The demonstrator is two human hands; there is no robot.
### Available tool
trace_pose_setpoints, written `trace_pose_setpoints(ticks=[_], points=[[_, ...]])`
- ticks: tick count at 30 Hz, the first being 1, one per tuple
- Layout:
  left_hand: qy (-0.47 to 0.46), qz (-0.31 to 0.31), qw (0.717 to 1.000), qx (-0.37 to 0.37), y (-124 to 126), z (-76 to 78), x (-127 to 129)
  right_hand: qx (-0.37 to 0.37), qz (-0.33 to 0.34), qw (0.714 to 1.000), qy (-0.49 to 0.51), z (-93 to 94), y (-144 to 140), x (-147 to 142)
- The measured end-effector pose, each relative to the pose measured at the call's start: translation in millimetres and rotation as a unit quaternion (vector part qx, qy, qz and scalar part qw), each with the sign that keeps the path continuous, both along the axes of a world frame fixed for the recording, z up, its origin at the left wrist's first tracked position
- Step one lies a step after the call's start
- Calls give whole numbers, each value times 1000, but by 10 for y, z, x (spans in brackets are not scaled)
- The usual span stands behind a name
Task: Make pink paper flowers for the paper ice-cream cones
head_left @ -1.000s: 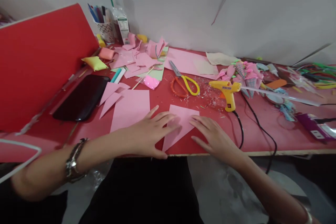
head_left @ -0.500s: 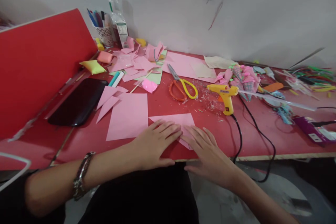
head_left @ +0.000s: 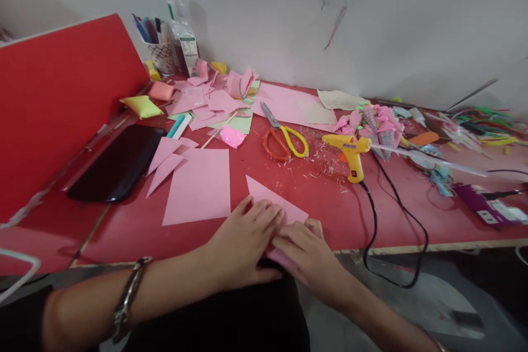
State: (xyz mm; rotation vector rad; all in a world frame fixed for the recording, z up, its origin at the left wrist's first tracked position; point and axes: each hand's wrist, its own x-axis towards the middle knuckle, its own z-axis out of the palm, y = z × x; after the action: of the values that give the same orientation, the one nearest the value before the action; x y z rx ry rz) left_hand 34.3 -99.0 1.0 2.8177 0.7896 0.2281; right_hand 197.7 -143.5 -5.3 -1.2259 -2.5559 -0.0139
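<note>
A folded piece of pink paper (head_left: 277,203) lies at the front edge of the desk, partly hidden under both hands. My left hand (head_left: 247,239) presses on its left side with bent fingers, the thumb apart over the edge. Bent fingers of my right hand (head_left: 307,253) close on the paper's right side, and a pink corner sticks out below them past the desk edge. To the left of the hands lies a flat pink sheet (head_left: 200,187), with pointed pink folded pieces (head_left: 165,168) overlapping its upper left.
Scissors (head_left: 284,137) and a yellow glue gun (head_left: 350,151) with a black cord lie beyond the hands. A dark phone (head_left: 117,162) is at left. Pink paper scraps (head_left: 206,99), a bottle (head_left: 185,38) and a pen cup (head_left: 161,58) stand farther back. Small paper cones (head_left: 383,126) are at right.
The pink paper has turned and come closer to the desk's front edge. My fingers, spread flatter before, are now more bent on it, the right hand's most.
</note>
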Motion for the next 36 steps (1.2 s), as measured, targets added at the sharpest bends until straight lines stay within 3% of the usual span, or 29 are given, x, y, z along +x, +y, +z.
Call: trace_pose_setpoints(ticks=[4, 10, 15, 20, 28, 36], points=[[-20, -10, 999, 43, 62, -22, 30, 75, 37, 996, 26, 31, 101, -18], [-29, -111, 992, 61, 330, -5, -172, 33, 61, 996, 49, 73, 244, 117], [-108, -112, 985, 78, 393, 23, -321, 118, 101, 988, 18, 81, 231, 177], [-74, -81, 985, 131, 263, 32, -331, 186, 118, 972, -77, 106, 157, 69], [-46, -51, 986, 150, 99, -5, -415, 7, 83, 996, -14, 95, 254, 79], [-41, 22, 993, 110, 42, -28, -401, -71, 106, 989, 74, 74, 348, 159]])
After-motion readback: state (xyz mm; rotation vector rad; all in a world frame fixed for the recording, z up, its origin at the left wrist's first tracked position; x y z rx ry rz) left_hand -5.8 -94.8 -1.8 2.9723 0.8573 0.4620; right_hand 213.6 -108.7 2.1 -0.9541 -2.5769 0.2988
